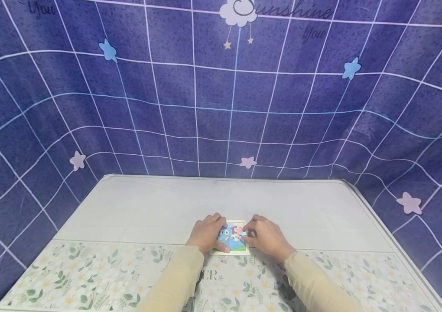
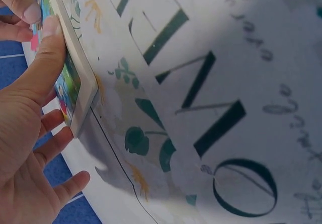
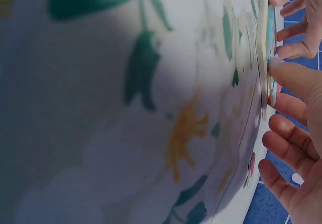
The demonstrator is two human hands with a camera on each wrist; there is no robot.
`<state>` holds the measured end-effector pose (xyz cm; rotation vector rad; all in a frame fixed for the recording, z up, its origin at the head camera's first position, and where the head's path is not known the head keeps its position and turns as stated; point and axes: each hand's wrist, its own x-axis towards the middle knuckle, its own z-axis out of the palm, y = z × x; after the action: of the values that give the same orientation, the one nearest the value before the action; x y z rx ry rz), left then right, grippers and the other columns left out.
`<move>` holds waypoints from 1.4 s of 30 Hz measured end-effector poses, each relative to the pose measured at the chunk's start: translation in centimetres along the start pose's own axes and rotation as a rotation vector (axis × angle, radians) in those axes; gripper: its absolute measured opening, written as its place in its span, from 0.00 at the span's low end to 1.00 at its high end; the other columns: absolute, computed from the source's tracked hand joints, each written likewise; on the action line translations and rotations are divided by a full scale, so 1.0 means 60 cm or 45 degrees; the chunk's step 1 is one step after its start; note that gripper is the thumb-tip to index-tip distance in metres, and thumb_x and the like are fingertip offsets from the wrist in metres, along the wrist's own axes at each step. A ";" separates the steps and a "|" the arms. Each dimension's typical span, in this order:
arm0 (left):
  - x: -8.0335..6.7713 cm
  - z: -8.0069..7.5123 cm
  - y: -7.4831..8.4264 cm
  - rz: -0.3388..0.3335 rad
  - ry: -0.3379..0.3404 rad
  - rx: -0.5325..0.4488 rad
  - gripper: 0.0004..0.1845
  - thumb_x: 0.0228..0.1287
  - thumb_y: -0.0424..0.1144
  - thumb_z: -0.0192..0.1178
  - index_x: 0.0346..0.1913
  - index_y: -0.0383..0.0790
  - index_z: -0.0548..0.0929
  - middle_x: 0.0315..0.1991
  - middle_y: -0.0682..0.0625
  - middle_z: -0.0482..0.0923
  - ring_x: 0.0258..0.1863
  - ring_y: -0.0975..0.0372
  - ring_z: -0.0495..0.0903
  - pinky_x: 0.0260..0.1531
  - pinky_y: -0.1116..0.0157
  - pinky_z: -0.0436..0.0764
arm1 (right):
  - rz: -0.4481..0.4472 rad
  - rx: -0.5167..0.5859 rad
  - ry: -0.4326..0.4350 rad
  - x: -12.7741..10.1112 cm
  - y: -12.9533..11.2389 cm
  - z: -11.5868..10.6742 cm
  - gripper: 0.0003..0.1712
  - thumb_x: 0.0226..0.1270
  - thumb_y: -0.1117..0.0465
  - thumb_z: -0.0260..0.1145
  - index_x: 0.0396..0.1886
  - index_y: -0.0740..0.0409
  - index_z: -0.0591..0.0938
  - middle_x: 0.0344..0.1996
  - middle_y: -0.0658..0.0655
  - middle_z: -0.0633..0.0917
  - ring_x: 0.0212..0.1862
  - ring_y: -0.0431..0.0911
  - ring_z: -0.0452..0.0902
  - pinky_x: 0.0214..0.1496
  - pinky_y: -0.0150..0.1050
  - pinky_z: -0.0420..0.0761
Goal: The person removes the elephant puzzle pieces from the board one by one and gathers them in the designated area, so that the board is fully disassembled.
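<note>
A small wooden-framed jigsaw puzzle with a blue cartoon animal over green ground lies flat on the table. My left hand holds it from the left, thumb across the near part and fingers along the far left side. At the puzzle's right side, my right hand pinches a small puzzle piece between thumb and index finger, low over the picture. In the right wrist view that thumb sits right at the wooden rim, and the other fingers are loosely bent. Fingers partly hide the picture's edges.
A loose puzzle piece lies on the table beside the board, below the right hand's fingers. The table cover is white behind and flower-printed in front. A blue gridded curtain with stars encloses the back and sides.
</note>
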<state>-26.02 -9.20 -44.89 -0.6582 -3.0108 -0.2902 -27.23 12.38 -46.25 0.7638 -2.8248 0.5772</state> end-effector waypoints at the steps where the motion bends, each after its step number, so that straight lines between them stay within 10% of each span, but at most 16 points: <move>1: 0.000 0.000 -0.001 0.000 0.000 0.003 0.37 0.39 0.60 0.77 0.52 0.44 0.78 0.48 0.53 0.76 0.45 0.58 0.75 0.46 0.55 0.82 | -0.003 0.009 -0.008 0.000 0.002 0.000 0.14 0.56 0.53 0.79 0.41 0.53 0.90 0.36 0.47 0.81 0.36 0.42 0.77 0.40 0.42 0.83; 17: 0.000 0.001 0.000 -0.007 -0.004 -0.005 0.37 0.39 0.59 0.77 0.53 0.44 0.79 0.49 0.53 0.76 0.46 0.58 0.75 0.46 0.55 0.82 | -0.105 -0.027 -0.070 -0.002 0.004 -0.009 0.21 0.64 0.60 0.73 0.57 0.59 0.86 0.43 0.56 0.83 0.45 0.51 0.81 0.49 0.49 0.85; 42: -0.001 -0.004 0.002 0.003 0.001 -0.012 0.37 0.40 0.58 0.77 0.52 0.44 0.78 0.50 0.53 0.76 0.47 0.57 0.75 0.46 0.54 0.82 | 0.063 0.109 -0.014 0.014 0.020 -0.019 0.15 0.51 0.61 0.81 0.40 0.55 0.90 0.39 0.49 0.83 0.42 0.47 0.80 0.51 0.48 0.83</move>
<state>-25.89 -9.16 -44.62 -0.6618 -3.0097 -0.3041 -28.53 13.44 -45.37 0.7159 -2.8526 0.7074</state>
